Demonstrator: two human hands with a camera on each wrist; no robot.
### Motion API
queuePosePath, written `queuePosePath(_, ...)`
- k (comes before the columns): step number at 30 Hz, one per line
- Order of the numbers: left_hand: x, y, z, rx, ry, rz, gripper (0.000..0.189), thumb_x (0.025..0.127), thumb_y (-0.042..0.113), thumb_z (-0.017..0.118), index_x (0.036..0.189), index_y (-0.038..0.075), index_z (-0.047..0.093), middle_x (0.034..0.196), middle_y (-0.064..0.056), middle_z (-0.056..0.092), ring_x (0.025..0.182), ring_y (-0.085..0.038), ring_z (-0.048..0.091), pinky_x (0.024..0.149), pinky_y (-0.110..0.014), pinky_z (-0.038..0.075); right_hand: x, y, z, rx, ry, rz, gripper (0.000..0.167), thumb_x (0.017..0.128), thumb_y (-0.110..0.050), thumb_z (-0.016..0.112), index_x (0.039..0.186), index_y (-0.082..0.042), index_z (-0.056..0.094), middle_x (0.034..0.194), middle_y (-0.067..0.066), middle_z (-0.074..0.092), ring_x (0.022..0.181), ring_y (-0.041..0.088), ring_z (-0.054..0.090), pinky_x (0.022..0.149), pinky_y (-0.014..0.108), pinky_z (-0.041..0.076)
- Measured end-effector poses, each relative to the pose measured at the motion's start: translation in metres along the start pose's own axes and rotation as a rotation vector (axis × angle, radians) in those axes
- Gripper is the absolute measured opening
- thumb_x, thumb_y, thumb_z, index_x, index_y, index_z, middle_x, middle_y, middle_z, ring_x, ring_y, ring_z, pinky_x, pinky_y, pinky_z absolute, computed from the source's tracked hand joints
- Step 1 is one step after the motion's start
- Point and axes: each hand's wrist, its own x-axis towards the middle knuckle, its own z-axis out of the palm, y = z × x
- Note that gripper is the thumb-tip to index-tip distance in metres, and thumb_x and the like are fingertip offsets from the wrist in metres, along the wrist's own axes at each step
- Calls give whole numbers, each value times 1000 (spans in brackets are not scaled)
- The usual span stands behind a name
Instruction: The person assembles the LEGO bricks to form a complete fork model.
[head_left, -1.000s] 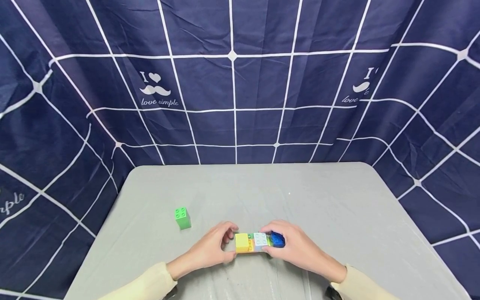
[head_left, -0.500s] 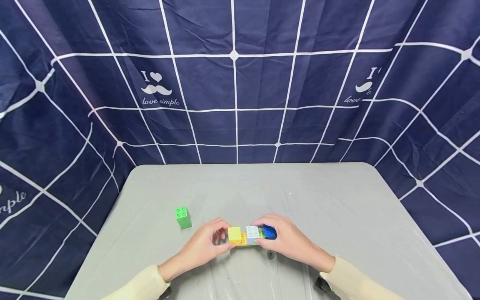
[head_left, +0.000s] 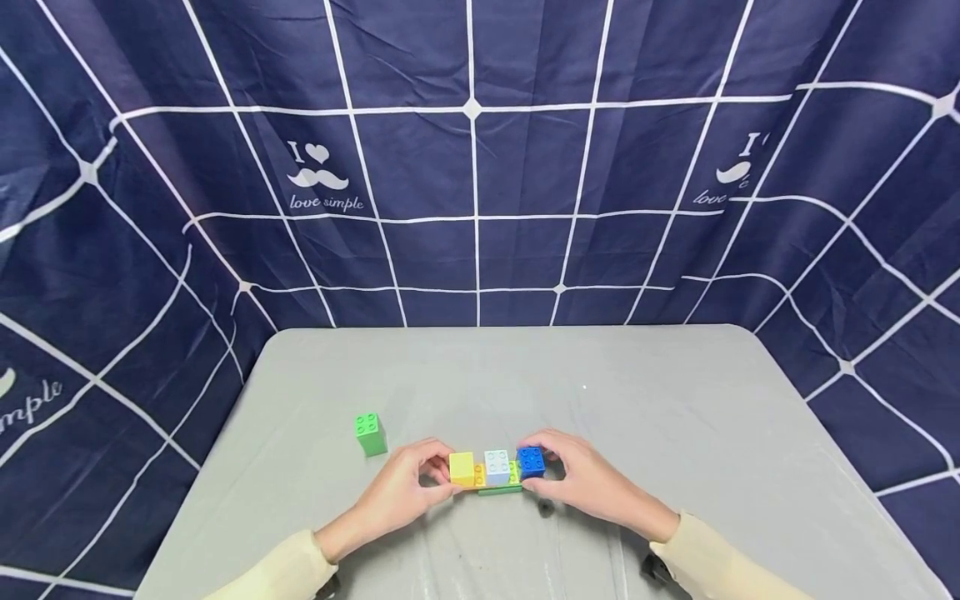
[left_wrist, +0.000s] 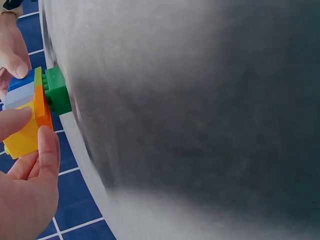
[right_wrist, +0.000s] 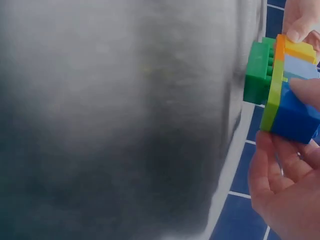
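A toy building-brick assembly spans the gap between my two hands. Yellow brick [head_left: 461, 469], pale blue brick [head_left: 497, 467] and dark blue brick [head_left: 531, 461] stand in a row on flat orange [left_wrist: 43, 107] and lime [right_wrist: 272, 106] pieces. A dark green brick [right_wrist: 257, 72] sits underneath, its studs towards the flat pieces; whether they are fully pressed together I cannot tell. My left hand [head_left: 405, 483] pinches the yellow end between thumb and fingers. At the other end, my right hand [head_left: 585, 479] grips the dark blue brick.
A separate bright green brick [head_left: 371, 435] stands upright on the grey table [head_left: 637, 392], left of my hands. Dark blue curtains [head_left: 420, 167] with white grid lines enclose the table's back and sides. A small dark spot [head_left: 546, 507] shows near my right hand.
Both hands and the assembly have shifted left and slightly away from me. My right fingers have slid from around the pale blue brick to the dark blue one.
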Motion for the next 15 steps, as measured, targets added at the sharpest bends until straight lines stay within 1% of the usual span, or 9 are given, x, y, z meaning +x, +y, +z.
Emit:
queuePosePath(3,-1,-1,0,-2,1,5,28,89,-1,88,112,6,74,100,3,68,86,-11,70,84,-30,60,-2,2,-1,-12,-7,23,35,96,-23,88,127,-19,73,116,-14,70,102,9,66,90,36,57)
queuePosePath(7,0,-1,1,13,-5,9,28,89,0,89,111,7,73,99,4,67,85,-10,69,81,-29,60,-3,3,-2,-38,-7,40,32,95,-25,88,123,-24,73,112,-17,70,99,8,63,87,34,56)
queuePosePath(10,1,-2,3,51,-12,20,28,90,1,89,112,9,73,97,6,65,85,-10,67,79,-28,59,-3,3,-4,-49,-3,38,30,94,-24,89,120,-26,73,111,-17,70,98,8,63,87,34,56)
queuePosePath(15,2,-2,5,126,-10,38,28,90,4,90,111,15,75,92,9,63,81,-12,62,70,-25,54,-2,1,-7,-43,-7,41,29,93,-21,90,117,-27,74,110,-17,70,99,8,65,87,34,57)
